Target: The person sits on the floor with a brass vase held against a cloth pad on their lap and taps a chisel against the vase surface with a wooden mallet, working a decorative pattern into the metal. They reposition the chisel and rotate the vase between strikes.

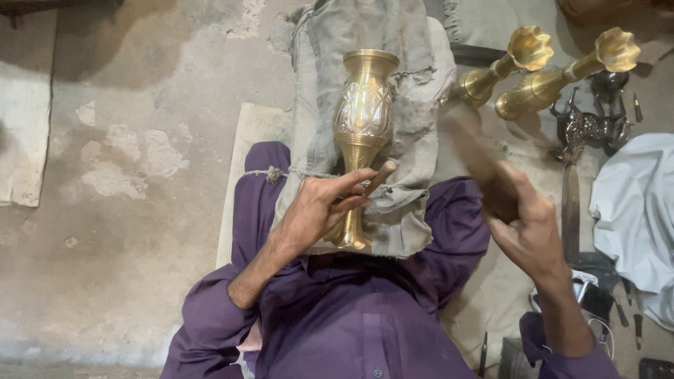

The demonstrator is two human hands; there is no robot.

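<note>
We sit on a rough concrete floor [140, 140], legs stretched out in purple cloth, with a grey padded cloth [414, 105] laid over the lap. On that cloth lies the brass vase [362, 119], mouth pointing away from us and foot toward the body, its belly already showing a chased pattern. Our left hand [316, 207] rests on the vase's lower stem, fingers pinched together around a short chisel [380, 177] whose tip sits against the metal near the neck of the foot. Our right hand [523, 217] is raised to the side, closed around a wooden mallet [474, 151] that is blurred with motion. We judge this to be the engraving step, mid-stroke: the next blow calls for the chisel held steady at its angle and the vase kept from rolling on the cloth. The left wrist is bent inward with the forearm coming in from the lower left; the right forearm rises from the lower right, wrist cocked. Two brass stands [533, 70] lie beyond, near a dark metal figure [590, 126] and a white cloth [635, 210].
</note>
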